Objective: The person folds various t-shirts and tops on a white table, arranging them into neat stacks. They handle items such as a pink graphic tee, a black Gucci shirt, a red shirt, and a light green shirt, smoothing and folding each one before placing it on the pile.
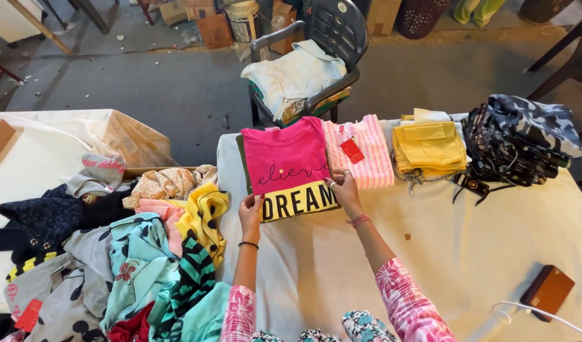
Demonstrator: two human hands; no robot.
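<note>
- A folded pink cotton T-shirt with a yellow band along its lower edge (284, 166) lies flat on the white cloth-covered table (468, 247), at the table's far left end.
- Its long axis runs away from the person; the neckline points to the far edge, the yellow band toward the person.
- The left hand (250, 212) pinches the near left corner of the band, fingers closed on the cloth.
- The right hand (343, 189) grips the near right corner the same way.
- A small red rectangular hang tag (352, 151) lies on the pink-and-white striped folded garment (367, 155) just right of the shirt.
- A black rectangular tag (471, 185) hangs beside the folded yellow garments (429, 145).
- A brown flat box (548, 290) sits near the right edge.
</note>
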